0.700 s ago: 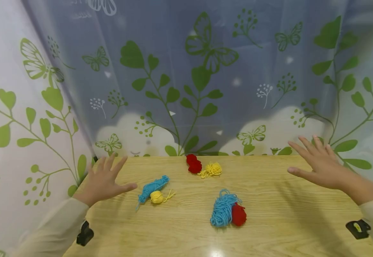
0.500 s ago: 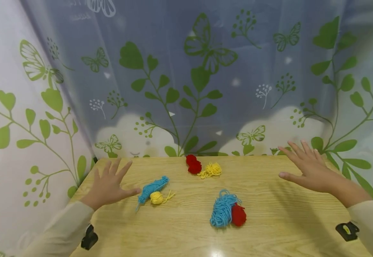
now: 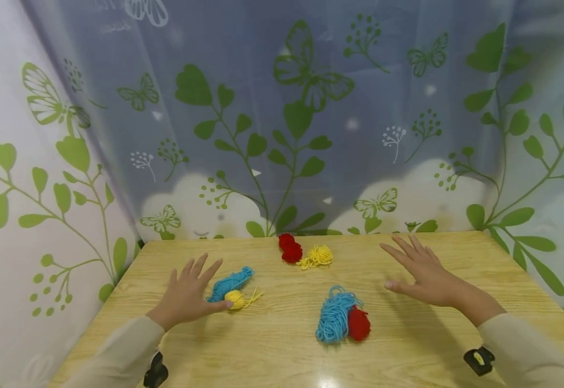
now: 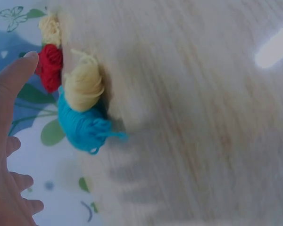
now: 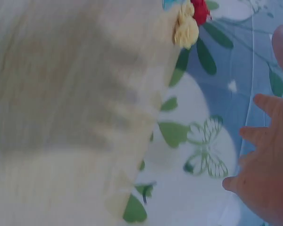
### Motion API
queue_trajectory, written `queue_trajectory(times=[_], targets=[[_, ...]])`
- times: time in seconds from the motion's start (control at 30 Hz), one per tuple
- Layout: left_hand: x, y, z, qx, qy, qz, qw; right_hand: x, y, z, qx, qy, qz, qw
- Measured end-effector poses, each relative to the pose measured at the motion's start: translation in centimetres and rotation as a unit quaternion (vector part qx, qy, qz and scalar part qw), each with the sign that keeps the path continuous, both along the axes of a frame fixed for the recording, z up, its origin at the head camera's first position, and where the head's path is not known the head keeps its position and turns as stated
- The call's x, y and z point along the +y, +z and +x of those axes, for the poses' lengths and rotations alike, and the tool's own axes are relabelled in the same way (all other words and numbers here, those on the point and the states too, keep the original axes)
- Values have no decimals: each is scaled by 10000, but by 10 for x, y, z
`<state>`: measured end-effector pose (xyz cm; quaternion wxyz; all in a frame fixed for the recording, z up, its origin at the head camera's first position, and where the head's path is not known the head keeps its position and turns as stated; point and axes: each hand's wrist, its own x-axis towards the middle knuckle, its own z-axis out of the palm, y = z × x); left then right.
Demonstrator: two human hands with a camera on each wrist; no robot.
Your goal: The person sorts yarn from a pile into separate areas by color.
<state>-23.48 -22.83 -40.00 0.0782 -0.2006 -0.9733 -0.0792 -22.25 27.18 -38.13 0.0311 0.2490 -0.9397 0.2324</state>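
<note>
Head camera view: a person's left hand (image 3: 187, 295) lies low over a wooden table (image 3: 272, 345) with fingers spread and straight, its thumb tip touching or all but touching a small yellow ball of yarn (image 3: 235, 298). That ball sits just to the right of the hand, pressed against a blue twist of yarn (image 3: 230, 282) whose long axis slants from near the fingertips up and away to the right. The hand holds nothing; its fingers point toward the far edge of the table, palm down.

The right hand (image 3: 425, 272) hovers flat and open on the other side, fingers fanned and aimed at the far left, gripping nothing. It is well apart from the yellow ball and nearer to a larger blue bundle (image 3: 334, 320) that touches a red clump (image 3: 358, 323) in the middle of the table. Of the two hands, the left is plainly the closer to the small yellow and blue pair.

At the far edge, another red clump (image 3: 290, 249) lies against a loose yellow tangle (image 3: 318, 256), near a curtain (image 3: 282, 118) printed with green leaves and butterflies.

From the left wrist, the thumb (image 4: 9, 80) stands just beside the yellow ball (image 4: 84, 85) and the blue twist (image 4: 82, 126), not curled around either. The right wrist view shows only straight fingers (image 5: 266, 103) over the curtain.
</note>
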Motion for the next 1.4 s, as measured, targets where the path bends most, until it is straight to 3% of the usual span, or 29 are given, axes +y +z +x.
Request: queue_trajectory(times=[0.23, 0.4, 0.53, 0.67, 0.83, 1.07, 1.4], targets=[[5, -18, -6, -389, -101, 429, 9983, -32, -22, 1, -218, 409, -226, 9987], [9, -25, -10, -917, -32, 1149, 9891, -54, -34, 3, -758, 759, -484, 9930], [11, -30, -13, -1106, 128, 1532, 9819, -68, -42, 4, -1225, 1060, -537, 9853], [13, -37, -19, -1265, 483, 1962, 9712, -78, -48, 3, -1570, 1291, -535, 9777], [13, -44, -25, -1501, 867, 2547, 9514, -88, -54, 1, -1720, 1547, -500, 9716], [10, -49, -33, -1700, 902, 3033, 9332, -95, -59, -1, -1653, 1699, -386, 9707], [11, -53, -40, -1525, 1091, 2988, 9357, -101, -55, -5, -1470, 1833, -253, 9717]])
